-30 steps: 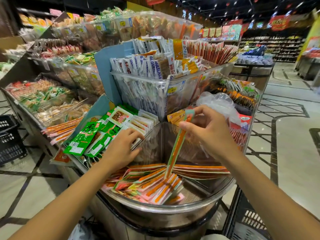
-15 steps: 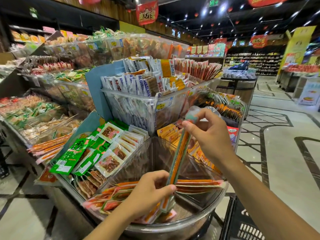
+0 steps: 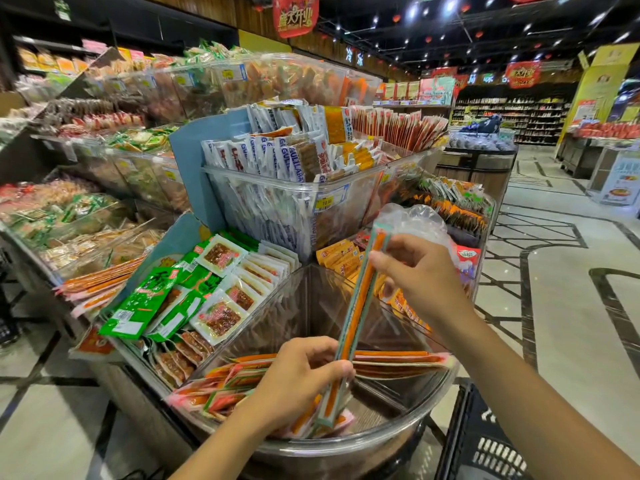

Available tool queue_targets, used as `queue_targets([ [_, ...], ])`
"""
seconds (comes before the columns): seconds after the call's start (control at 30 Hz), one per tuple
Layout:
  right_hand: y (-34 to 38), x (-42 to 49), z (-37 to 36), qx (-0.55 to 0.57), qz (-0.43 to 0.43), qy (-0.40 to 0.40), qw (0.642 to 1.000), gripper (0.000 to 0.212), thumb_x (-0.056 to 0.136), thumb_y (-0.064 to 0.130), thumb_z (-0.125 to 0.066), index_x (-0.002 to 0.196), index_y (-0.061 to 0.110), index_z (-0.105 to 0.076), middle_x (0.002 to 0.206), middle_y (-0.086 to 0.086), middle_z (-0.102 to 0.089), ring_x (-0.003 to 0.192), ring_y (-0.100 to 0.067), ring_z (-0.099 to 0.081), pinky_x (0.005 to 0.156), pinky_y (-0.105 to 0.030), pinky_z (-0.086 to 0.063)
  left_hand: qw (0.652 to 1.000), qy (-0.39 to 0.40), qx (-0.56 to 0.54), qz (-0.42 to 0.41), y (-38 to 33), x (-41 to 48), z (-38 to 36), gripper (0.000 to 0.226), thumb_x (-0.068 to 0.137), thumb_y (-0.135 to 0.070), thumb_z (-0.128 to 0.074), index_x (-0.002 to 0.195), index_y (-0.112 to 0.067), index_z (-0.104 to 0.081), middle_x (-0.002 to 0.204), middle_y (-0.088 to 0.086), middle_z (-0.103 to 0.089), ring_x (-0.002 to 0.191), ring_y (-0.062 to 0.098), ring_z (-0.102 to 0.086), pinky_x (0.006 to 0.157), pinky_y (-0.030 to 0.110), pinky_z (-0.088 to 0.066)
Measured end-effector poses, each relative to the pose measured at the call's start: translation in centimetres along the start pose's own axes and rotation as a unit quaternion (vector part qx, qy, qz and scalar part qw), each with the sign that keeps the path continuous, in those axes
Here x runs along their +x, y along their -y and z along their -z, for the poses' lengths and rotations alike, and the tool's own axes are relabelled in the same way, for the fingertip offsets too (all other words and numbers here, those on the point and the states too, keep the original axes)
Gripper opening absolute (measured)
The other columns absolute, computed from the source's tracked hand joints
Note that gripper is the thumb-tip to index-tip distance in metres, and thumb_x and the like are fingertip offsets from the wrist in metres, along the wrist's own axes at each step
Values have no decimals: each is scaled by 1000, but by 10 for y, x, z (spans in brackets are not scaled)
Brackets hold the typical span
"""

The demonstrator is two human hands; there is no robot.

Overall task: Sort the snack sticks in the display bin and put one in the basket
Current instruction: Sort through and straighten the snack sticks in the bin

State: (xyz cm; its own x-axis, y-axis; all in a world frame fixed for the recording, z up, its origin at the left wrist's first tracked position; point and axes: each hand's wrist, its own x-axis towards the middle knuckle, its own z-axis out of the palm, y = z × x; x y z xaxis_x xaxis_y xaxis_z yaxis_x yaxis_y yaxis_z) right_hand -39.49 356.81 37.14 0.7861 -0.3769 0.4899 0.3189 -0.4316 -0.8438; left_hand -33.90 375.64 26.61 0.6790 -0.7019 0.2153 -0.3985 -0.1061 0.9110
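A long orange snack stick [image 3: 358, 306] in a teal-edged wrapper stands nearly upright over the clear curved display bin [image 3: 398, 433]. My right hand [image 3: 420, 275] pinches its upper end. My left hand [image 3: 298, 379] grips its lower part just above the pile. Several more orange and pink snack sticks [image 3: 391, 363] lie flat in the bin, some fanned along the back, some heaped at the front left. A black plastic basket [image 3: 485, 441] sits on the floor at the lower right, partly behind my right forearm.
Green and white snack packs [image 3: 194, 292] fill the compartment to the left. A raised clear bin of white packets [image 3: 277, 168] stands behind. A crumpled plastic bag [image 3: 415, 220] lies behind my right hand. Open tiled aisle [image 3: 571, 271] runs to the right.
My left hand left the green and white packs and took hold of the stick's lower part. The stick now stands a little higher and more upright in both hands.
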Motion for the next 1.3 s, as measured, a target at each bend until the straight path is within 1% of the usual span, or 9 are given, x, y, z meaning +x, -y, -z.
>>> queue_targets([
  [0.2,-24,-15,-13,-107,8,101,989,11,89,23,-76,78,24,-72,69,7,-68,61,-1,-60,58,-17,-45,998,-19,-53,10,-4,-2,1,8,92,-18,-72,96,-20,-78,86,5,-77,71,9,-69,61,24,-51],
  [0.3,-26,-12,-11,-116,21,69,991,15,91,24,-73,81,13,-72,70,-2,-67,63,-16,-62,60,-35,-50,997,-17,-75,15,-4,-1,1,13,88,-16,-77,99,-22,-76,87,5,-77,74,14,-72,64,25,-53],
  [0.47,-26,-5,-4,-88,19,-5,996,12,91,25,-73,81,19,-73,69,-1,-68,62,-17,-62,64,-39,-52,997,-36,-62,20,2,0,1,14,83,-14,-82,93,-20,-75,85,8,-75,79,20,-73,70,27,-57],
  [0.67,-32,-19,-11,-101,-33,110,988,5,86,22,-79,89,22,-75,82,-1,-75,75,-16,-72,74,-46,-61,995,-61,-79,12,-3,0,4,10,83,-9,-81,86,-17,-76,76,6,-73,66,13,-67,60,23,-52],
  [0.8,-33,-22,-11,-142,-19,76,987,8,86,28,-78,82,21,-75,78,3,-73,74,-13,-70,73,-46,-60,994,-71,-83,13,-4,-1,3,12,82,-9,-81,93,-14,-77,80,8,-75,75,18,-72,70,26,-57],
  [0.97,-23,-24,-5,-318,111,16,941,32,81,42,-81,67,25,-58,62,10,-57,59,-7,-52,55,-26,-41,993,-101,-65,6,-4,-1,6,11,85,-9,-78,93,-17,-77,79,1,-74,77,12,-71,73,22,-55],
  [1.1,-7,-20,0,-403,249,109,874,27,84,20,-79,110,23,-70,110,8,-63,77,-11,-58,63,-30,-51,992,-108,-63,5,-4,-2,7,10,87,-9,-77,91,-19,-77,74,3,-72,70,17,-69,68,27,-56],
  [1.2,3,-9,-1,-494,225,196,817,38,91,24,-71,129,28,-65,124,9,-62,109,-18,-61,83,-40,-56,991,-125,-54,1,-3,-2,8,12,87,-12,-77,88,-24,-77,71,-1,-71,69,12,-66,65,25,-53],
  [1.3,11,0,2,-519,191,236,799,26,92,32,-69,118,34,-70,109,11,-63,106,-17,-58,82,-36,-51,985,-158,-71,-2,-5,-2,10,10,84,-11,-79,89,-20,-80,75,0,-73,70,8,-65,65,21,-50],
])
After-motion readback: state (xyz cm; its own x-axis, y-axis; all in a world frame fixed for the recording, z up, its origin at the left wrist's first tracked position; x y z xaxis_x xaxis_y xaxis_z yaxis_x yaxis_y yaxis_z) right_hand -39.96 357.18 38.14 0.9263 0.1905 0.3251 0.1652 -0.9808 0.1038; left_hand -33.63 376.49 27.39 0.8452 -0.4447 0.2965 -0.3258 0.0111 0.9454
